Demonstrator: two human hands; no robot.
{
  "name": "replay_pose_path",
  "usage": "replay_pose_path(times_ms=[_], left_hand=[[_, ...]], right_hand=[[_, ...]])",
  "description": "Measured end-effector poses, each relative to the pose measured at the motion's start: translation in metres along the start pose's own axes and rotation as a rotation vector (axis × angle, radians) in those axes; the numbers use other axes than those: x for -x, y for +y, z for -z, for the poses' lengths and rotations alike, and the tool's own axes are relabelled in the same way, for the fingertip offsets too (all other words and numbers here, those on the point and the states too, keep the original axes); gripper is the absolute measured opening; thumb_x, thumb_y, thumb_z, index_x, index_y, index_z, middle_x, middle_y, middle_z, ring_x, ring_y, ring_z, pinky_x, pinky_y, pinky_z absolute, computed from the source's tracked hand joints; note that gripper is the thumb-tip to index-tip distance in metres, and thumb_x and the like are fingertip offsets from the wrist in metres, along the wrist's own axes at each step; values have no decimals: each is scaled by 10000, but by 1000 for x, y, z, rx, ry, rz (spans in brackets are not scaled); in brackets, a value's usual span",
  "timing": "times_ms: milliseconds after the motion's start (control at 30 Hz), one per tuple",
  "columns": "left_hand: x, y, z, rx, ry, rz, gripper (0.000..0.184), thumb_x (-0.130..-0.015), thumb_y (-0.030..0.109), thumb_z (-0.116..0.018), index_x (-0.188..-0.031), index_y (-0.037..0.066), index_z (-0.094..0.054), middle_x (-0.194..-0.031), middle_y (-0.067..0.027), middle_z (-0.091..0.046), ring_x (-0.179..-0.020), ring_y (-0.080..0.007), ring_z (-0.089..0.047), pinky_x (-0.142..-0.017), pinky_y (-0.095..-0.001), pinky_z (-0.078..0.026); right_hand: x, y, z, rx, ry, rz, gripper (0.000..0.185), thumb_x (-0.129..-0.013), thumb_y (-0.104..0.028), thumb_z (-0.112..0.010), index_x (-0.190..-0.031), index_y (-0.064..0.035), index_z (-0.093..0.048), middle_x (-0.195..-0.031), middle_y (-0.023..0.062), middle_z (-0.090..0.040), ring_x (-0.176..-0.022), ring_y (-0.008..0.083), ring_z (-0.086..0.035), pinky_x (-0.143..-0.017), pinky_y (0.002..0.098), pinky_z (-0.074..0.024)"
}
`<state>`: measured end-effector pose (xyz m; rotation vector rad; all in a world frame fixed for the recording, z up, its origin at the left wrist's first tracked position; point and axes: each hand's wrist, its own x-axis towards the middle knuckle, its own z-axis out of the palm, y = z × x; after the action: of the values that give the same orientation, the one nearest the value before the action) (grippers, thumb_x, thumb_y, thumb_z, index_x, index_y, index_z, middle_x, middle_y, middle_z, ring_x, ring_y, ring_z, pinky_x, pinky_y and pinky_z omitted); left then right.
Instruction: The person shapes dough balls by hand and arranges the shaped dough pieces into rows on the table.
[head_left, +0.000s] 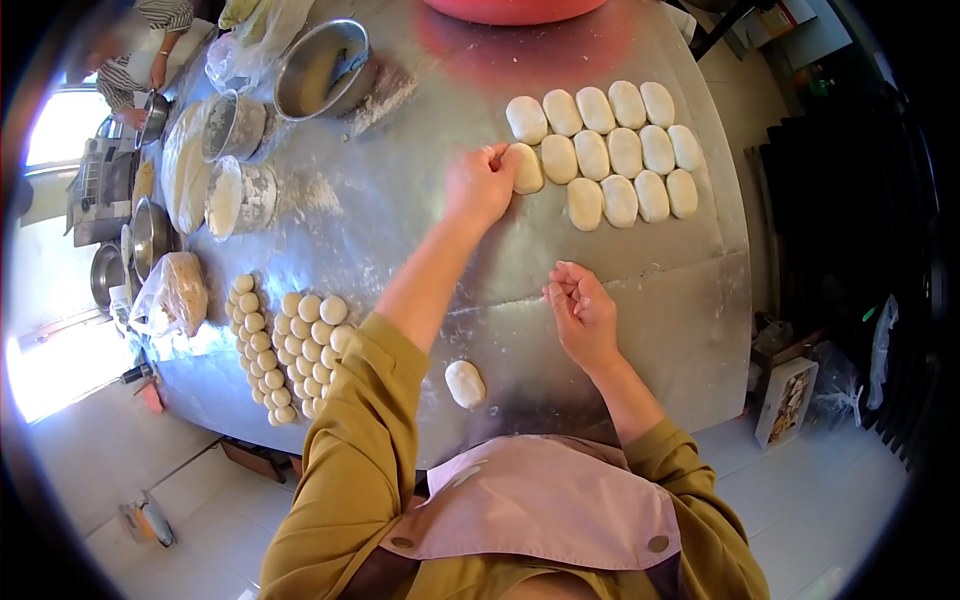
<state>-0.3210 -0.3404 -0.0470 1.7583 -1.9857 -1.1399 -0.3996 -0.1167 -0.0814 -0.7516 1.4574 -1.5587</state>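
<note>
My left hand [482,184] is at the left end of the middle row of oval dough pieces, its thumb and fingers closed on the edge of one oval dough piece [528,169] that lies on the metal table [420,130]. Three rows of pale ovals, such as this one [625,152], lie to its right. My right hand [582,308] hovers below the rows with its fingers curled together; whether anything is inside is hidden. A single oval dough piece [465,384] lies nearer my body, left of my right hand.
Small dough balls [300,345] lie in groups at the left. Metal bowls [322,70], floury pots [241,198] and plastic bags stand at the upper left. A red basin [515,8] sits at the far edge. Another person [160,50] is at the upper left corner.
</note>
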Motion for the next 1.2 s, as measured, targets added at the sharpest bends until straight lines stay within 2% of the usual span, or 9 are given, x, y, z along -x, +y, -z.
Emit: replay_pose_path(times_ms=[200,267,367,567,667,767,833,1067,1200], left_hand=[[0,-6,-12,240,11,39,478,-894,316,-685,-1241,-11,-639,-958,-70,-708,-814,-108,-633,-754,-279,-514],[-2,-11,-14,311,-3,58,469,-899,302,-679,-1242,-16,-637,-983,-76,-706,-819,-111,-634,-759,-274,-515],[-3,-16,-19,21,194,-39,453,-900,281,-672,-1243,-13,-638,-1015,-75,-702,-821,-115,-634,-767,-267,-517],[0,-13,-17,376,45,119,462,-906,258,-646,-1278,-14,-608,-1077,-86,-699,-891,-125,-642,-804,-277,-525],[33,-30,4,293,36,149,447,-926,239,-623,-1304,4,-584,-1141,-93,-684,-940,-129,-648,-838,-283,-520],[104,-59,30,125,94,82,377,-926,217,-588,-1233,0,-621,-1125,-149,-698,-1037,-273,-669,-909,-357,-507],[156,-83,42,22,56,27,370,-927,166,-568,-1252,-7,-598,-1195,-172,-661,-1100,-294,-638,-953,-370,-490],[274,-129,33,-333,-86,-386,454,-926,68,-504,-1380,47,-493,-1373,-199,-532,-1283,-368,-487,-1093,-408,-385],[285,-123,30,-298,-157,-298,472,-904,58,-510,-1375,67,-493,-1331,-196,-551,-1247,-371,-506,-1051,-415,-410]], right_hand=[[3,-6,-3,455,-21,332,240,-868,17,-668,-1095,-13,-596,-935,107,-659,-752,173,-662,-647,270,-548],[3,-7,-4,470,-23,381,235,-855,36,-660,-1075,-15,-595,-924,111,-657,-742,195,-661,-642,283,-550],[2,-11,-7,446,6,384,239,-837,57,-649,-1057,-17,-592,-907,112,-656,-726,213,-658,-632,296,-549],[-1,-6,-7,487,22,473,247,-803,64,-652,-1031,-15,-598,-862,114,-651,-700,230,-650,-611,306,-540],[0,1,-7,457,55,490,229,-805,46,-660,-1018,-15,-606,-849,113,-651,-697,231,-651,-610,304,-537],[-3,2,-6,533,76,516,208,-824,16,-657,-1024,-17,-612,-845,114,-652,-700,228,-654,-623,305,-543],[3,4,-5,536,48,464,199,-844,-12,-652,-1040,-21,-616,-858,116,-655,-712,220,-660,-642,308,-553],[7,10,-1,436,-42,370,230,-863,-46,-656,-1089,-35,-619,-948,104,-668,-785,185,-676,-699,298,-573],[27,6,8,582,-70,397,240,-857,-53,-662,-1092,-36,-619,-949,109,-667,-791,186,-674,-708,298,-575]])
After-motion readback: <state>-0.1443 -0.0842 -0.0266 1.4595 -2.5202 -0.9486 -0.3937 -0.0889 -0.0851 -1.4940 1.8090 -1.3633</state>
